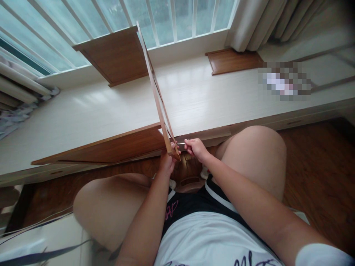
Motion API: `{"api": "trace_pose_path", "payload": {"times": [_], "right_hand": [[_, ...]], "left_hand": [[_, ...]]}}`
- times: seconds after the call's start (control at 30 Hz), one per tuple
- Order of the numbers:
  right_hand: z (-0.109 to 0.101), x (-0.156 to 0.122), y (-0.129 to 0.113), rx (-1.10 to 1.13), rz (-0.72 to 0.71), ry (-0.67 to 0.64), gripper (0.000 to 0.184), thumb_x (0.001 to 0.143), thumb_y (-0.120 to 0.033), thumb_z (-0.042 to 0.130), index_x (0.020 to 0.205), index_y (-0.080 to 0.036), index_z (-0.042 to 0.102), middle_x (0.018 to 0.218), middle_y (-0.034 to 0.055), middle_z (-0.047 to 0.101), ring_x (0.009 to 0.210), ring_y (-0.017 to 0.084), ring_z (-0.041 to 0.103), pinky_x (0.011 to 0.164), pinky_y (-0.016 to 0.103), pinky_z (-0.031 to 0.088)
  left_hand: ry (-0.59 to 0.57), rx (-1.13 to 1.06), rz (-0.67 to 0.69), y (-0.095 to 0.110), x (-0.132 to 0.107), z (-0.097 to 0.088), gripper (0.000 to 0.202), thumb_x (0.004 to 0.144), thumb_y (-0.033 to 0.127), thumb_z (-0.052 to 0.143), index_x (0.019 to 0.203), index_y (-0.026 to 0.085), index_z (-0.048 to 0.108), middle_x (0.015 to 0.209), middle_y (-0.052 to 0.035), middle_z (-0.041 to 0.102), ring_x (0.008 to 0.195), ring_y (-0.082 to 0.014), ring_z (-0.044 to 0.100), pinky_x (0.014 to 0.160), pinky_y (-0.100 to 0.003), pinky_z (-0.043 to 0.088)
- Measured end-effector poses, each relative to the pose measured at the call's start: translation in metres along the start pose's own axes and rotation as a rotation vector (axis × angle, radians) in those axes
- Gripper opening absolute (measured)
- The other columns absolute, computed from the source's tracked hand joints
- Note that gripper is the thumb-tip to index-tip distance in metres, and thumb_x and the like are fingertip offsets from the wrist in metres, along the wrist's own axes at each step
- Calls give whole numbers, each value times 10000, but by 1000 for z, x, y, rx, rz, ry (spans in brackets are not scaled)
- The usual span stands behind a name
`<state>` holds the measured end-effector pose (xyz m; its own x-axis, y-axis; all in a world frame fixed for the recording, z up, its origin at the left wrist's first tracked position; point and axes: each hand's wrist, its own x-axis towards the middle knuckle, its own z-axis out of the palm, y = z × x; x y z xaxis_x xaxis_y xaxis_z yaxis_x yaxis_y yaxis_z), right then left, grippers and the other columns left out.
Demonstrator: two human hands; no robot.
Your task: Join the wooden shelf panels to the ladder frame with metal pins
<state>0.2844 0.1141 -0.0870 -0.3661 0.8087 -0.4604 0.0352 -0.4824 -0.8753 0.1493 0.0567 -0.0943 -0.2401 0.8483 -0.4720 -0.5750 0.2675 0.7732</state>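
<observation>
A wooden assembly stands on the white window ledge (188,98). It has a brown upright panel (118,55) at the back, another brown panel (111,146) along the front edge, and a narrow upright wooden frame (156,92) seen edge-on joining them. My left hand (168,160) is closed around the near lower end of that frame, its fingers partly hidden behind the wood. Just to the right, my right hand (196,148) pinches a thin metal rod (181,143), whose far end meets the frame beside my left fingers. The rod's tip is hidden.
A smaller brown wooden panel (234,61) lies flat on the ledge at the back right, near a beige curtain (256,22). Further right is a blurred-out patch (285,81). Window bars (172,22) rise behind the ledge. Dark wooden floor (318,155) shows below.
</observation>
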Motion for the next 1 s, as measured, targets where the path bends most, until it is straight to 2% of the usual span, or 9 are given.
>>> {"api": "trace_pose_path", "payload": {"times": [0.13, 0.33, 0.63, 1.0], "right_hand": [[-1, 2, -2, -134, -120, 110, 384, 854, -438, 473, 570, -181, 497, 382, -39, 430, 343, 85, 340, 400, 240, 254], [-4, 4, 2, -291, -293, 77, 325, 885, -405, 461, 668, -181, 552, 491, -28, 504, 454, 104, 418, 495, 238, 323], [-2, 1, 6, -373, -378, 82, 275, 901, -361, 458, 731, -184, 581, 571, -20, 552, 543, 123, 493, 571, 239, 364], [-2, -5, 9, -380, -439, 104, 254, 895, -363, 496, 752, -188, 611, 557, -30, 511, 533, 124, 472, 556, 247, 350]], "left_hand": [[-11, 1, -18, 0, 0, 0, 365, 698, 392, 747, 985, 181, 671, 762, -5, 644, 550, -80, 588, 478, -179, 403], [-16, 3, -14, 1, 0, 0, 373, 707, 391, 743, 1005, 178, 667, 771, -8, 643, 559, -78, 588, 475, -172, 401], [-11, -6, -12, 0, 0, 0, 361, 715, 380, 738, 1006, 176, 672, 768, -8, 646, 564, -80, 596, 487, -179, 414], [-21, 5, 0, 0, 2, -1, 364, 730, 394, 728, 1011, 170, 675, 779, -3, 637, 545, -78, 598, 445, -174, 393]]}}
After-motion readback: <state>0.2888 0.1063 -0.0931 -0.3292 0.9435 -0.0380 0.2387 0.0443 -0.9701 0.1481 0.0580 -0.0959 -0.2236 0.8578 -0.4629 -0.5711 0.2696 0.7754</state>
